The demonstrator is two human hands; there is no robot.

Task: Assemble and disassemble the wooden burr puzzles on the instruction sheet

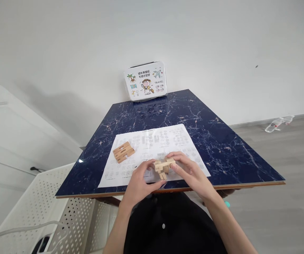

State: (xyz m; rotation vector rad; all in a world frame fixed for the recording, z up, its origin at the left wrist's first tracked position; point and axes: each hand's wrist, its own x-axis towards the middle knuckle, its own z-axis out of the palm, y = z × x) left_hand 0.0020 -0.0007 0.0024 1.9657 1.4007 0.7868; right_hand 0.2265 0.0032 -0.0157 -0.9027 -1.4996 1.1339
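Note:
Several light wooden puzzle pieces fitted together form a small wooden puzzle (163, 165) between my hands, close to the table's front edge. My left hand (141, 179) grips it from the left, thumb at the lower block and fingers at the upper left end. From the right, my right hand (190, 171) closes its thumb and fingers on the other end. Beneath lies a white instruction sheet (141, 141) printed with small diagrams. Notched wooden pieces (123, 152) with dark marks lie side by side on the sheet's left part.
A white case (146, 83) with cartoon prints leans on the wall at the back of the dark blue marbled table (210, 137). White perforated baskets (59, 197) and a cable (22, 229) are at lower left. Clear plastic bottles (278, 124) lie on the floor at right.

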